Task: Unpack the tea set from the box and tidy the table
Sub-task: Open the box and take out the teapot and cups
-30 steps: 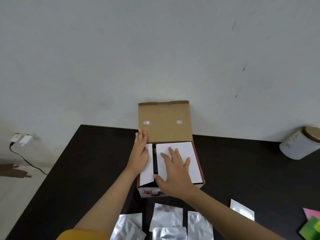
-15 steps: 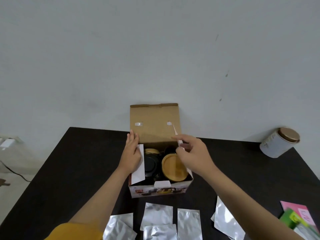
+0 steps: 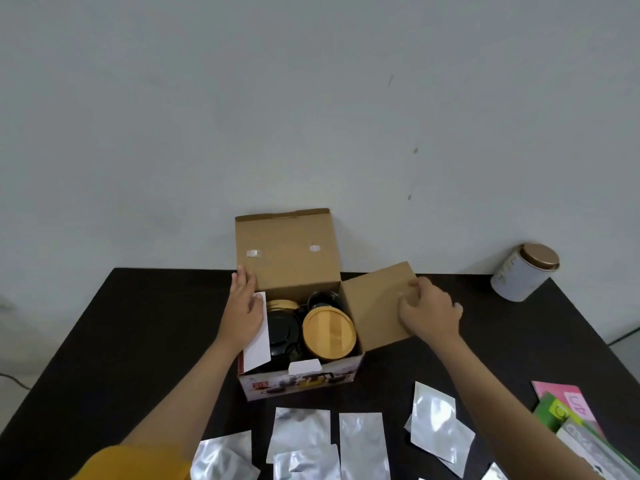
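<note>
Black table [image 3: 114,341], pale wall | box [image 3: 301,379] between hands | right hand [image 3: 429,311] grips right flap [image 3: 375,306] | left hand [image 3: 244,311] flat on left flap [image 3: 259,336]

the open brown cardboard box [image 3: 298,341] stands mid-desk; flat silver foil pouches [image 3: 362,445] lie before it, the round white tin [image 3: 521,273] far right behind.

Two bare forearms extend from the lower edge of the head view, each ending in an ungloved hand: the left hand [image 3: 244,315] and the right hand [image 3: 429,311]. The left arm carries a mustard-yellow sleeve [image 3: 135,462] at its upper end. No rings, watches or bands show on either wrist.
</note>
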`<action>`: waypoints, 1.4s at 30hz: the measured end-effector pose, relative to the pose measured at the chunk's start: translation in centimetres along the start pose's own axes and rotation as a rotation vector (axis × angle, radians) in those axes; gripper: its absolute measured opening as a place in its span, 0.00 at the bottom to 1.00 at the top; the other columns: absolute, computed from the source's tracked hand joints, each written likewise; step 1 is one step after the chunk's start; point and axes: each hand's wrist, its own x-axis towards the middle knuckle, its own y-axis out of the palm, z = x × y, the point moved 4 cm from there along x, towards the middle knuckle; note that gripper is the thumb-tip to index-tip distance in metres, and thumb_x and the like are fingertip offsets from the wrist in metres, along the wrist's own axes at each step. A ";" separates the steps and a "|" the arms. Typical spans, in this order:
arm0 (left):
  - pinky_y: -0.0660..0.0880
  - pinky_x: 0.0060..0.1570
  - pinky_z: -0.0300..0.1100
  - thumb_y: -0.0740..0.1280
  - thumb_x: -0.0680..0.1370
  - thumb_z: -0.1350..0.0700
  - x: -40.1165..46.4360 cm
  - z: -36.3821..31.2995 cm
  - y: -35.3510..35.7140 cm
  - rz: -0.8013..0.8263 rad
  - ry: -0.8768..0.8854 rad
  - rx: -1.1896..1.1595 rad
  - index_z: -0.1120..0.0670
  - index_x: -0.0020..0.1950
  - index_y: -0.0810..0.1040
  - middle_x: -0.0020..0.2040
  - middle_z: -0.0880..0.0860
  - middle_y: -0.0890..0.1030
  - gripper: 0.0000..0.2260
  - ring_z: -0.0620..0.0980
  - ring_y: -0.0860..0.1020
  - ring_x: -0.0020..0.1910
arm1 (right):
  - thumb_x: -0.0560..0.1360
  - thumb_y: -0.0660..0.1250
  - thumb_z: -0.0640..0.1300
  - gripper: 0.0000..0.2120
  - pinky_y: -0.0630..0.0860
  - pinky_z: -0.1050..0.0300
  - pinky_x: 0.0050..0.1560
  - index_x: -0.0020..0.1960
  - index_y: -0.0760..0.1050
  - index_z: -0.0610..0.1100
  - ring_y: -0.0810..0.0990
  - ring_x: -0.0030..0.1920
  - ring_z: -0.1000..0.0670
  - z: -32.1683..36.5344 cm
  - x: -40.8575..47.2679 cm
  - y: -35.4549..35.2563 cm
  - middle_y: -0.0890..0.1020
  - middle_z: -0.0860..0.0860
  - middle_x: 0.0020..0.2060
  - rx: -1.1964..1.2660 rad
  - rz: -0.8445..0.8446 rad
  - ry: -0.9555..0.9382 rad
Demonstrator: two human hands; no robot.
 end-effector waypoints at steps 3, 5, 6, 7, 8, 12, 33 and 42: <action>0.45 0.71 0.40 0.55 0.83 0.59 0.0 0.0 0.0 -0.007 -0.003 0.031 0.57 0.78 0.52 0.79 0.50 0.43 0.24 0.47 0.40 0.77 | 0.76 0.59 0.59 0.23 0.44 0.29 0.70 0.66 0.70 0.47 0.55 0.75 0.38 0.3 -0.7 3.8 0.59 0.40 0.75 -0.108 0.098 0.058; 0.45 0.71 0.40 0.55 0.83 0.58 0.0 -0.1 0.1 -0.007 -0.007 0.026 0.57 0.78 0.52 0.79 0.50 0.43 0.24 0.47 0.40 0.77 | 0.78 0.55 0.61 0.24 0.43 0.31 0.70 0.67 0.69 0.48 0.49 0.77 0.40 1.8 -1.5 6.3 0.54 0.41 0.77 0.000 0.187 -0.001; 0.45 0.72 0.42 0.56 0.83 0.57 0.0 -0.2 0.1 -0.007 -0.013 0.019 0.57 0.78 0.51 0.79 0.50 0.43 0.25 0.46 0.40 0.77 | 0.79 0.53 0.61 0.25 0.47 0.32 0.71 0.69 0.67 0.49 0.50 0.77 0.41 2.8 -1.9 7.4 0.56 0.42 0.76 0.110 0.236 -0.042; 0.45 0.72 0.43 0.58 0.82 0.55 0.0 -0.2 0.1 -0.007 -0.020 0.017 0.57 0.78 0.51 0.79 0.49 0.43 0.27 0.46 0.39 0.76 | 0.79 0.51 0.62 0.26 0.51 0.34 0.72 0.72 0.64 0.50 0.51 0.77 0.43 3.9 -2.5 8.4 0.58 0.44 0.76 0.221 0.281 -0.078; 0.45 0.73 0.44 0.60 0.81 0.53 0.0 -0.1 0.1 -0.007 -0.024 0.025 0.57 0.78 0.51 0.79 0.49 0.43 0.29 0.45 0.39 0.76 | 0.79 0.50 0.63 0.28 0.54 0.35 0.72 0.74 0.59 0.51 0.52 0.77 0.44 4.9 -2.9 9.1 0.59 0.46 0.76 0.296 0.300 -0.108; 0.46 0.73 0.44 0.67 0.77 0.47 -0.1 0.2 0.2 -0.002 -0.015 0.084 0.55 0.78 0.48 0.78 0.48 0.41 0.38 0.43 0.38 0.75 | 0.79 0.48 0.63 0.31 0.55 0.38 0.72 0.78 0.46 0.53 0.48 0.77 0.48 6.4 -3.9 10.4 0.55 0.51 0.77 0.275 0.261 -0.204; 0.32 0.68 0.63 0.59 0.78 0.65 -4.9 -2.2 -7.1 0.043 -0.091 0.444 0.48 0.67 0.72 0.69 0.47 0.72 0.21 0.48 0.56 0.76 | 0.80 0.52 0.61 0.32 0.62 0.45 0.70 0.78 0.47 0.51 0.55 0.76 0.44 6.0 -3.8 10.5 0.57 0.48 0.77 0.335 0.235 -0.231; 0.40 0.73 0.58 0.51 0.79 0.37 -6.4 -1.3 0.1 0.166 -0.332 0.500 0.61 0.77 0.38 0.77 0.62 0.38 0.39 0.59 0.37 0.76 | 0.75 0.46 0.63 0.33 0.58 0.41 0.73 0.71 0.68 0.46 0.64 0.73 0.48 6.9 -5.3 9.9 0.69 0.50 0.71 0.163 -0.004 -0.464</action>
